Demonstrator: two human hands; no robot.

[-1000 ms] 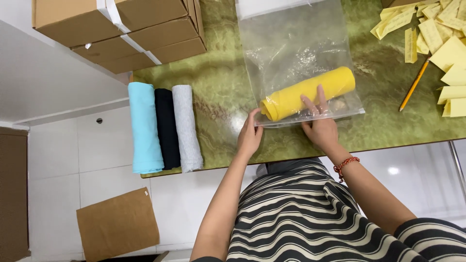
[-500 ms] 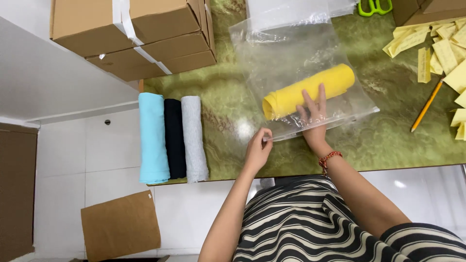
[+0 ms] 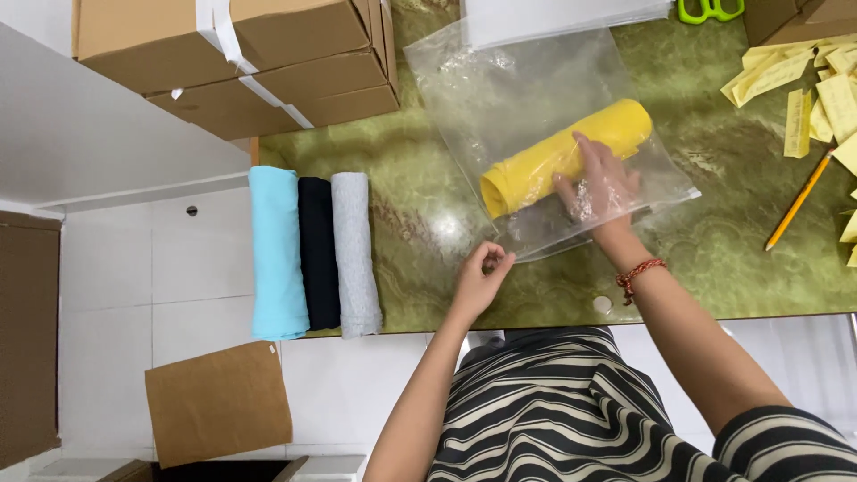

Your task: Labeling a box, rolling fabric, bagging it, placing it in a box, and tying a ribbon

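Observation:
A clear plastic zip bag [image 3: 536, 98] lies on the green marbled table [image 3: 428, 223] with a rolled yellow cloth [image 3: 544, 161] inside it. My right hand [image 3: 596, 186] is inside the bag's mouth, fingers spread against the yellow roll. My left hand [image 3: 480, 278] hovers just outside the bag's near corner, fingers curled with thumb and forefinger pinched; whether it holds the bag's edge is unclear. A red bead bracelet is on my right wrist.
Three rolled cloths, light blue [image 3: 277, 254], black [image 3: 319, 254] and grey [image 3: 355, 254], lie side by side at the table's left. Taped cardboard boxes [image 3: 232, 62] stand behind them. Yellow paper slips [image 3: 817, 89], a pencil [image 3: 797, 201] and green scissors [image 3: 710, 9] lie at the right.
My right hand has pushed deeper into the bag along the yellow roll. My left hand has slid off the bag's edge toward me and curled up.

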